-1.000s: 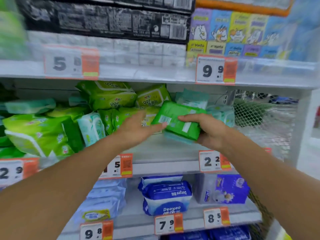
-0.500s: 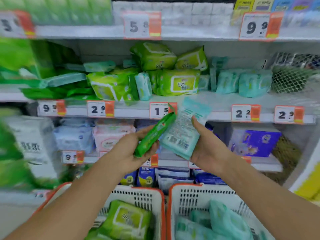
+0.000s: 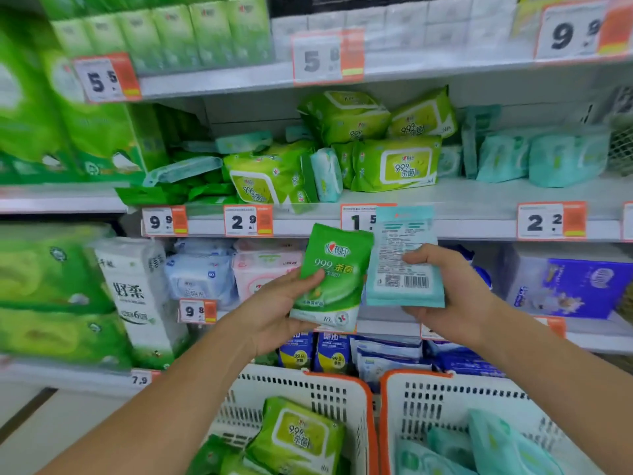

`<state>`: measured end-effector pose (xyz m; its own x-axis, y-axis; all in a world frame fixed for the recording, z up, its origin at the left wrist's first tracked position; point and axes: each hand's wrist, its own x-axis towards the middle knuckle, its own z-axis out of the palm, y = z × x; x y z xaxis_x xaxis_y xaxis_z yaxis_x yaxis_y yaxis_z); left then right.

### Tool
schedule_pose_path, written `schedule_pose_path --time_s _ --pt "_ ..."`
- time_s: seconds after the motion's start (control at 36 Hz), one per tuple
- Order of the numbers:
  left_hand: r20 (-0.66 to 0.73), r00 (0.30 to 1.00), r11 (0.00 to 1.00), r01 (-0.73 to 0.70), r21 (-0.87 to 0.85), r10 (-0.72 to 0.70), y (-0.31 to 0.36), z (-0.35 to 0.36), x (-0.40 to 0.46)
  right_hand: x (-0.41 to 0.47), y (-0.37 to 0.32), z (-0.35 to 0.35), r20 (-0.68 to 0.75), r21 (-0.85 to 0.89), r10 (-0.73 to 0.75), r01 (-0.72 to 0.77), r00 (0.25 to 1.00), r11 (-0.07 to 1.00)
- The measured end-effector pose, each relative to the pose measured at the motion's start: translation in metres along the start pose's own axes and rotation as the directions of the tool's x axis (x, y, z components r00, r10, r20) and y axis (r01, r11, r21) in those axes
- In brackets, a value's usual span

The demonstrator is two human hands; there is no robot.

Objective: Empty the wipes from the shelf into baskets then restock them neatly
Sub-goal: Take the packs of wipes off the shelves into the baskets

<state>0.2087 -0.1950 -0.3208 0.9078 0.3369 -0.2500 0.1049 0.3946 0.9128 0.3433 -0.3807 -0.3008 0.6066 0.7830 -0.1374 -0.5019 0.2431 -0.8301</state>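
Note:
My left hand [image 3: 274, 310] holds a small green wipes pack [image 3: 334, 279], front label facing me, thumb across its lower left. My right hand [image 3: 455, 299] grips a teal wipes pack [image 3: 404, 258], its barcode side toward me. Both packs are side by side in front of the shelf edge [image 3: 462, 228], above two baskets. The left basket [image 3: 329, 389] holds green packs [image 3: 301, 437]; the right basket [image 3: 445, 389] holds teal packs [image 3: 496, 447]. On the shelf lie jumbled green wipes [image 3: 397, 162] and teal wipes [image 3: 561, 159].
Price tags [image 3: 248, 221] line the shelf edges. Green tissue bundles [image 3: 44, 132] fill the left side. A lower shelf carries white, pink and blue packs [image 3: 202, 275] and a purple box [image 3: 582, 286]. A net [image 3: 621, 145] hangs at far right.
I pulled both packs down from the shelf toward the baskets. The green pack has turned from edge-on to face me, and the view has dropped and shifted left.

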Motion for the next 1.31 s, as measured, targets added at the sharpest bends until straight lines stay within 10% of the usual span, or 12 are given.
schedule_pose_path --time_s 0.25,0.39,0.42,0.53,0.58,0.64,0.78,0.86,1.03,1.08,1.22,1.31 --pt "-0.168 0.983 0.899 0.013 0.438 0.068 -0.005 -0.015 -0.004 0.0 0.001 -0.005 0.057 -0.101 0.075 -0.069 0.995 0.992" --pt "-0.33 0.942 -0.038 0.329 0.944 -0.06 -0.019 -0.05 -0.011 -0.003 0.012 0.004 -0.019 -0.489 0.115 -0.11 0.993 0.865" --pt "-0.314 0.948 -0.031 0.313 0.949 -0.045 -0.02 -0.05 -0.012 -0.003 0.015 0.006 -0.053 -0.63 0.071 -0.088 0.996 0.772" --pt "-0.033 0.999 0.897 0.035 0.44 -0.023 -0.009 0.007 -0.015 -0.005 0.033 0.002 0.119 -0.993 -0.281 0.113 0.952 -0.038" --pt "0.067 0.986 0.954 -0.165 0.249 0.153 -0.008 0.04 -0.012 -0.006 0.042 -0.003 0.223 -0.935 -0.341 0.101 0.913 -0.34" --pt "0.004 0.953 0.929 -0.297 0.221 0.303 -0.01 0.059 -0.005 -0.006 0.033 -0.007 0.21 -0.949 -0.329 0.11 0.921 -0.297" --pt "0.09 0.939 0.923 -0.342 0.174 0.331 -0.009 0.08 0.02 -0.021 -0.024 -0.041 0.09 -0.779 -0.174 0.178 0.981 0.602" --pt "0.149 0.934 0.92 -0.349 0.177 0.325 -0.013 0.1 0.034 -0.038 -0.038 -0.066 0.072 -0.62 -0.067 0.098 0.995 0.778" --pt "0.108 0.947 0.748 -0.307 0.589 0.303 -0.018 0.125 0.067 -0.059 -0.059 -0.139 -0.253 -0.774 0.229 -0.338 0.94 0.535" --pt "0.128 0.892 0.588 -0.387 0.71 0.433 -0.007 0.132 0.083 -0.052 -0.069 -0.166 -0.402 -0.893 -0.009 -0.39 0.916 0.224" --pt "0.472 0.69 -0.029 -0.549 0.835 0.549 0.047 0.189 0.126 -0.028 -0.152 -0.167 -0.332 -0.906 -0.677 -0.023 0.657 0.422" --pt "0.47 0.815 -0.219 -0.418 0.882 0.338 0.073 0.223 0.164 0.01 -0.198 -0.167 -0.253 -0.953 -0.747 -0.024 0.615 0.303"
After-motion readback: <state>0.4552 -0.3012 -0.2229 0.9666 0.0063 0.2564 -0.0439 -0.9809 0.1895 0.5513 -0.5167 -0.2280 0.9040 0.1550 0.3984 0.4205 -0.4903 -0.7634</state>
